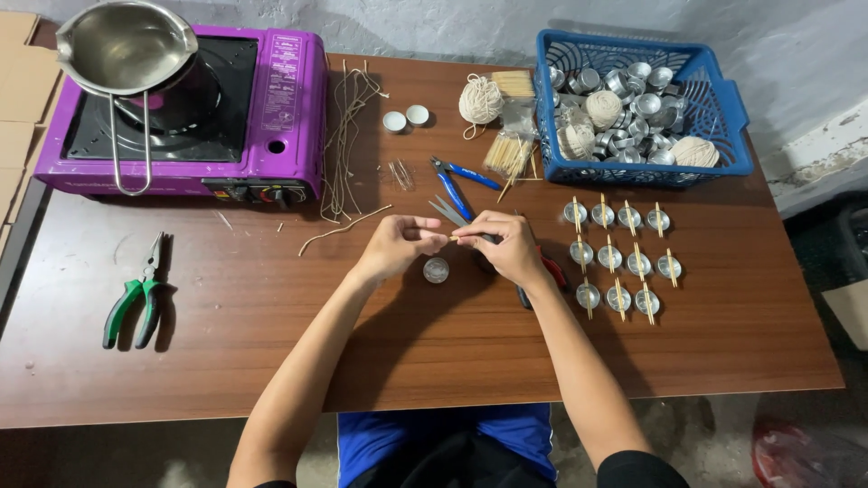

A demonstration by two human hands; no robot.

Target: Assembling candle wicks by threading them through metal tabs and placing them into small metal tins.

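Pale and thin, a short wooden stick [449, 237] is pinched between the fingertips of both hands above the middle of the table [271, 361]. The left hand [398, 246] and right hand [506, 246] are curled, fingertips meeting. A small metal cup [436, 269] sits just below them. Rows of cups with sticks [619, 259] lie to the right, a blue basket [723, 108] behind, a purple stove [289, 108] far left.

table [271, 361] glossy wood | cups [437, 269] shiny metal | basket [732, 117] probably plastic
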